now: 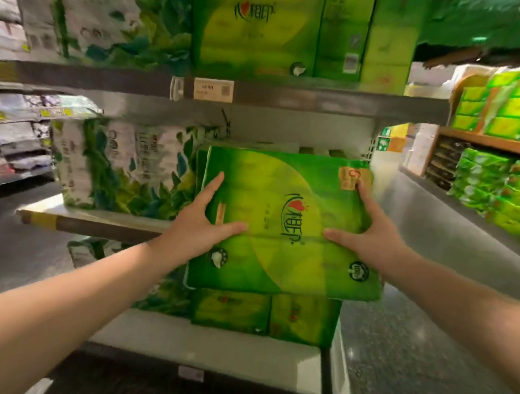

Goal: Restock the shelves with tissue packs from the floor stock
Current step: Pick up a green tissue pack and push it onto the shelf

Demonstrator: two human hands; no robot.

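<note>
A large green tissue pack (281,223) with a red heart logo is held up, tilted, in front of the middle shelf (94,224). My left hand (201,220) holds its left edge, thumb across the front face and fingers along the side. My right hand (370,236) holds the right edge the same way, thumb on the face. The pack's far end reaches into the shelf opening, where another green pack's edge shows just behind it at the left.
White leafy-print packs (124,170) fill the middle shelf's left part. Green packs (253,25) stand on the upper shelf above a price tag (213,90). More green packs (262,315) sit on the bottom shelf (209,348). Another rack of green packs (502,191) lines the right.
</note>
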